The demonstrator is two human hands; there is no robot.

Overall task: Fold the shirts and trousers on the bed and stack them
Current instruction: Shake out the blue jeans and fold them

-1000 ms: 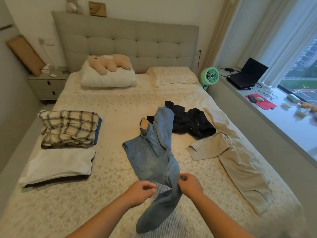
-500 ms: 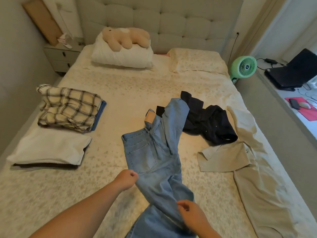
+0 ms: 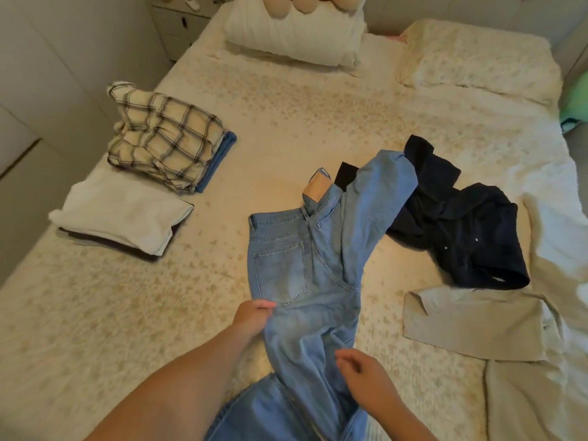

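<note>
White pillow (image 3: 296,36), nightstand (image 3: 178,25)

Two bare forearms and hands, seen from the wearer's own head

Both arms enter from the bottom edge and are uncovered as far as the view shows: no sleeve or cuff appears on either. The left hand (image 3: 253,316) and the right hand (image 3: 366,375) wear no glove, and no ring, watch or band shows on the fingers or wrists in view. The left forearm looks broad and rounded near the lens; the right forearm is cut off by the edge.
</note>
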